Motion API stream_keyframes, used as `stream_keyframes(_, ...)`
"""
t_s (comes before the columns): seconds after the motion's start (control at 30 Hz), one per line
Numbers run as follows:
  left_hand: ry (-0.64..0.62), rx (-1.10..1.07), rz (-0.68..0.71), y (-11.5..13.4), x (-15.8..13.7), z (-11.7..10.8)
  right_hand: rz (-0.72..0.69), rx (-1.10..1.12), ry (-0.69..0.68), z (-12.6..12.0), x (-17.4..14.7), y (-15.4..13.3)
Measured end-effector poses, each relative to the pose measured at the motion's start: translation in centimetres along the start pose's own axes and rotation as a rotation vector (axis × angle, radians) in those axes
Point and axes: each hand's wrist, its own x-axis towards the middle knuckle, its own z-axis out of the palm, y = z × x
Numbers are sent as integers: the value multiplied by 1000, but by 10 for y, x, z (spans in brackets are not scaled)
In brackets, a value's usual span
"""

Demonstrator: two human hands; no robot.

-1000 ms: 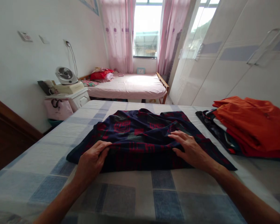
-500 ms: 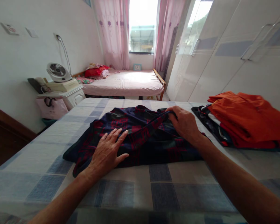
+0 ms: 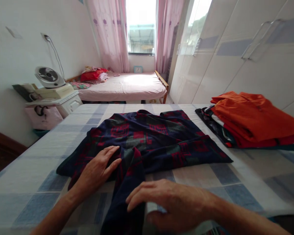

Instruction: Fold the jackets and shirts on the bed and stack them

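At the bottom of the frame, right of centre, the right hand (image 3: 171,199) is over a dark sleeve (image 3: 127,205), thumb and fingers well apart; whether the fingertips touch it I cannot tell. Just beyond, left of centre, the left hand (image 3: 96,168) lies on the cloth, fingers lightly spread, thumb apart, gripping nothing visible. The sleeve belongs to a navy, red and green patterned garment (image 3: 137,140), spread across the centre on a checked sheet (image 3: 250,195). A folded clothes stack (image 3: 254,117), orange on top, sits at the right. Farther off, upper left, a fan (image 3: 49,76) stands near a pink-covered bed (image 3: 129,86); behind, at top centre, pink curtains (image 3: 110,39) flank a window (image 3: 140,32).
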Motion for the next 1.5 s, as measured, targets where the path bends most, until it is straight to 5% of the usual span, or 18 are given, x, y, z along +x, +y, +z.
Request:
stream_keyframes(0.1,-23,86,-1,-11,2,13,247,-200,424,-29,-34,39)
stream_keyframes(0.2,-45,74,23,-13,7,13,597,-562,689,-71,-79,90)
stream_keyframes(0.37,-18,-20,24,-17,10,6,833,-912,585,-105,-136,143)
stream_keyframes(0.5,10,242,-57,-26,14,5,894,-917,527,-113,-150,146)
stream_keyframes(0.67,-22,327,94,-3,50,6,1048,-830,667,-148,-130,151)
stream_keyframes(0.8,-23,383,234,18,90,27,1215,-833,642,-177,-101,178)
stream_keyframes(1.0,86,445,194,-11,111,76,1240,-862,587,-189,-82,208)
stream_keyframes(1.13,43,437,142,-21,108,85,1293,-920,661,-198,-94,206)
stream_keyframes(1.27,-30,430,108,-12,105,81,1355,-892,823,-212,-103,213)
stream_keyframes(1.5,-30,313,44,-8,114,26,1271,-689,761,-242,-86,251)
